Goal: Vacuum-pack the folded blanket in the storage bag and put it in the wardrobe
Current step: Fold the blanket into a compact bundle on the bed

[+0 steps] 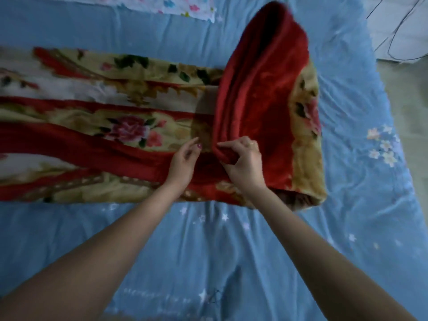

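A red and cream floral blanket (97, 126) lies as a long strip across the blue bed, running off the left edge. Its right end (261, 93) is lifted and folded over toward the left, showing a red underside. My right hand (243, 161) pinches the near corner of that raised fold. Just left of it, my left hand (183, 161) hovers over the flat part of the blanket, fingers relaxed and holding nothing. No storage bag or wardrobe is in view.
The blue star-print bedsheet (208, 251) covers the bed around the blanket. A white flower-print cloth (176, 5) lies at the far edge. Past the bed's right edge are pale floor and thin dark cables (393, 40).
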